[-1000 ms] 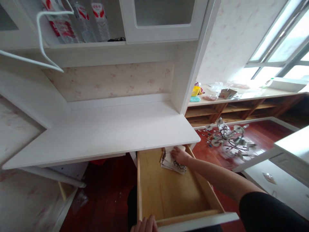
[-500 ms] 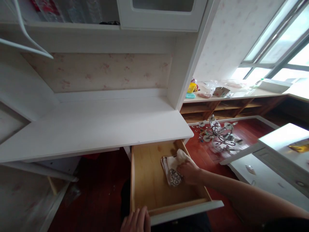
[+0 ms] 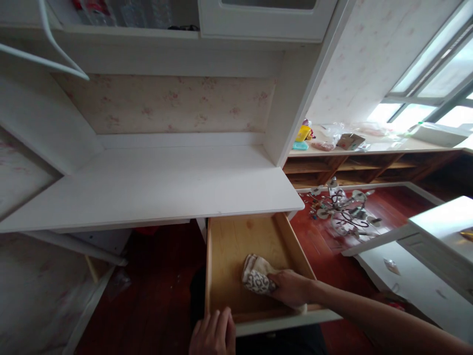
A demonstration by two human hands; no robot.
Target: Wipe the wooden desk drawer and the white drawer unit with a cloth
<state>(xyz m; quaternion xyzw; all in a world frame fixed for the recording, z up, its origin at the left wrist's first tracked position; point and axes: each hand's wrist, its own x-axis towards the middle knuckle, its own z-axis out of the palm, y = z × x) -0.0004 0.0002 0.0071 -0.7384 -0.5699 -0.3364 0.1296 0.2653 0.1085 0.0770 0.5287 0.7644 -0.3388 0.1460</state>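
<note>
A wooden drawer (image 3: pixel 240 246) with a white front stands pulled out below the desk top. My right hand (image 3: pixel 293 288) is inside it, closed on a cream cloth (image 3: pixel 258 276) with a dark leopard-like pattern. The cloth lies against the drawer's bottom, and part of it shows under my palm near the front wall. My left hand (image 3: pixel 214 333) grips the drawer's front edge at its left corner, fingers curled over the top.
The white desk (image 3: pixel 177 182) spans the middle, with a shelf of plastic bottles (image 3: pixel 133 12) above. A chandelier (image 3: pixel 343 207) lies on the red floor at right, near a white cabinet (image 3: pixel 443 236). A white cable (image 3: pixel 55 49) hangs at upper left.
My right hand has slid the cloth toward the drawer's front, and the cloth is now more bunched. My left hand stays on the front edge. The view has shifted slightly.
</note>
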